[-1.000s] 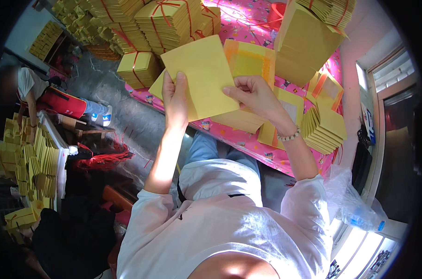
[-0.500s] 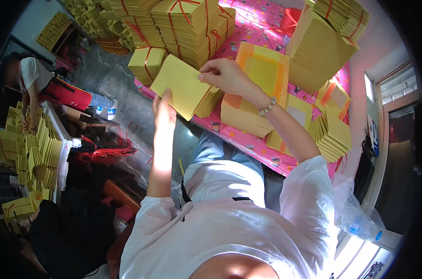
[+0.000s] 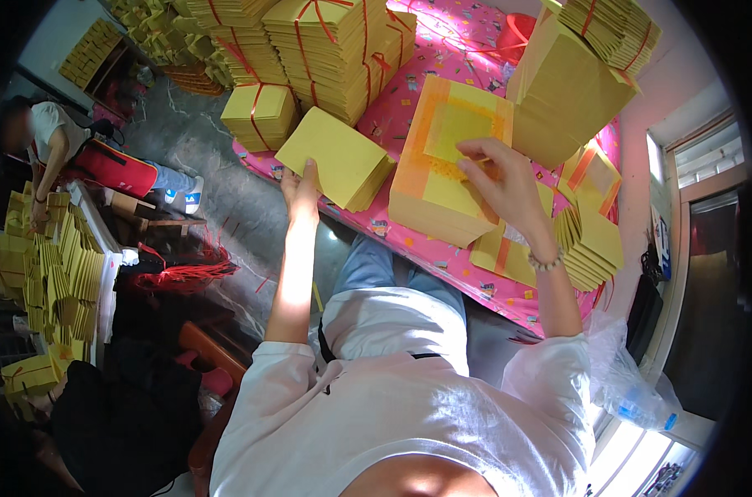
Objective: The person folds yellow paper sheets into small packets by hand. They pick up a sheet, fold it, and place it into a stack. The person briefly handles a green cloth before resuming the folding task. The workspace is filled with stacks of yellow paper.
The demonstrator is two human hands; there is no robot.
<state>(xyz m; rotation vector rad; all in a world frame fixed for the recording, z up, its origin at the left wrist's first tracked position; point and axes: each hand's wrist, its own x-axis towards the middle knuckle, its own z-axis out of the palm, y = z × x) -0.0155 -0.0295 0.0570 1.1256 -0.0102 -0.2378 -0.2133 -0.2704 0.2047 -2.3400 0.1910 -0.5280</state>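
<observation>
Our left hand's grip [image 3: 299,189] closes on the lower corner of a thin yellow paper stack [image 3: 336,160], holding it out over the near edge of the pink bench [image 3: 430,248], while our right hand [image 3: 498,178] rests with fingers pressed down, clamping nothing, on the orange-bordered top sheet of the thick pile [image 3: 442,170] just beside it. Around them we see red-tied yellow bundles [image 3: 334,50] toward the bench's far edge, a fanned stack [image 3: 591,240] at its right end, and another person [image 3: 53,141] crouching well apart on the floor.
</observation>
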